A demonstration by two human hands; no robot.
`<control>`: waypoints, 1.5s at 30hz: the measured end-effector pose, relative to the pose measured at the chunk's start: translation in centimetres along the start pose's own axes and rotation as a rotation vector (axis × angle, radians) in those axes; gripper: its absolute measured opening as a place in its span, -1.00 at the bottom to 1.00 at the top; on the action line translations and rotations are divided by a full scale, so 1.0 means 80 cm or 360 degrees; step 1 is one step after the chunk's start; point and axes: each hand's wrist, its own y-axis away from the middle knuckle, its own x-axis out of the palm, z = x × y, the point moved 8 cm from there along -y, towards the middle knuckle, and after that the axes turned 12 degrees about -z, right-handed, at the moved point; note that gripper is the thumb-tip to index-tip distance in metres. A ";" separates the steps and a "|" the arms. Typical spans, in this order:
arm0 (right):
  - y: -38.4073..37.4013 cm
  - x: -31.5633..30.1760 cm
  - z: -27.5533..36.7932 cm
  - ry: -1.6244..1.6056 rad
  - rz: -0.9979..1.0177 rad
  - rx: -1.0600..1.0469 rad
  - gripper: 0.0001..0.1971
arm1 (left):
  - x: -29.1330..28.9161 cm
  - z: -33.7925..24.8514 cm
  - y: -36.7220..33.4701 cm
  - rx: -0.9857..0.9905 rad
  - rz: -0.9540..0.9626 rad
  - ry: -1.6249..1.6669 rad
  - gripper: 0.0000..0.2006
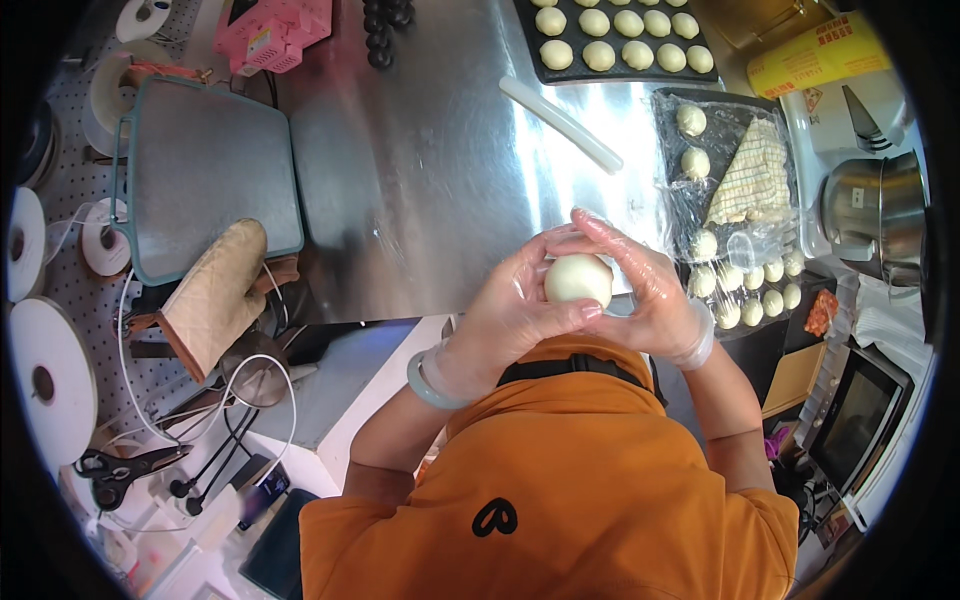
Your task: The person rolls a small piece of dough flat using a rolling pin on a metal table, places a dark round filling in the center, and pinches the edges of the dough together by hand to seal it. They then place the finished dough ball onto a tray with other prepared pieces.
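from my seat i see both hands in thin clear plastic gloves, meeting just right of the frame's centre. the left hand [505,315] is cupped under and around a smooth, pale cream ball of dough [578,279], fingers curled about halfway closed on it. the right hand [645,290] wraps the other side, fingers laid over the top, so the ball sits pinched between the two, held above the near edge of the shiny steel worktable [430,180].

packaging-wise: at the upper right there's a yellow cylindrical package with red print [818,55], lying tilted. below it, right of the hands, a black tray under crinkled clear plastic film [725,215] holds more small dough balls and a checked cloth. top centre has a black baking tray of dough balls in rows [620,40], with a white plastic rolling stick [560,122] lying diagonally just below it. upper left shows a pink box-shaped device with a small yellow label [272,35], and a grey tray with a teal rim [205,170] with a beige oven mitt [215,295] hanging off its lower edge.
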 end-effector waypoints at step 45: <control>0.001 -0.018 -0.029 -0.0525 -0.0264 0.0359 -0.05 | -0.008 0.001 -0.012 -0.0026 -0.0149 0.0118 -0.49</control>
